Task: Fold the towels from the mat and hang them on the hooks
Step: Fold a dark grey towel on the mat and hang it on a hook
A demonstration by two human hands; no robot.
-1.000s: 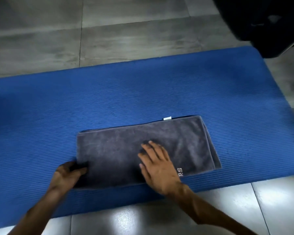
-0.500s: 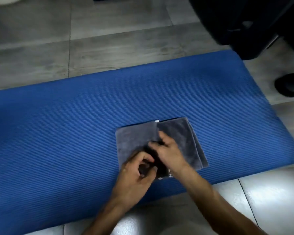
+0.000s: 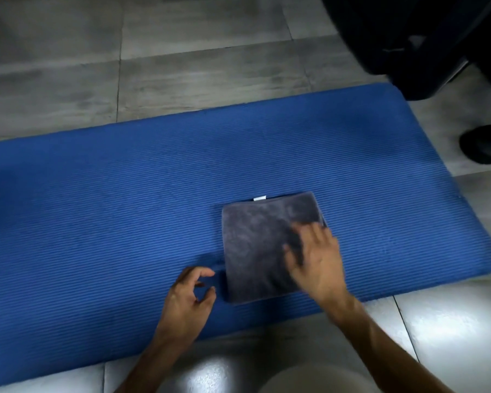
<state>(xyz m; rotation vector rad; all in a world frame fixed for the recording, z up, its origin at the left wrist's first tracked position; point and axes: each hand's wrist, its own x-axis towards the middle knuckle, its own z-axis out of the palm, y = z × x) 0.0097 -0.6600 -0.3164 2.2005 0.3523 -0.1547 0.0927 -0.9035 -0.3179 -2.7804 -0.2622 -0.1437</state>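
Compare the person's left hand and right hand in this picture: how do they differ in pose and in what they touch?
The right hand lies flat with straight fingers pressing on the folded grey towel; the left hand has loosely curled fingers and holds nothing. The right hand is on the towel; the left hand is beside it, over the blue mat, apart from the towel's edge. Both are bare and reach in from the near side.

A blue mat (image 3: 125, 222) lies on the grey tiled floor (image 3: 182, 66), with a folded grey towel (image 3: 255, 245) at its 4 o'clock part.
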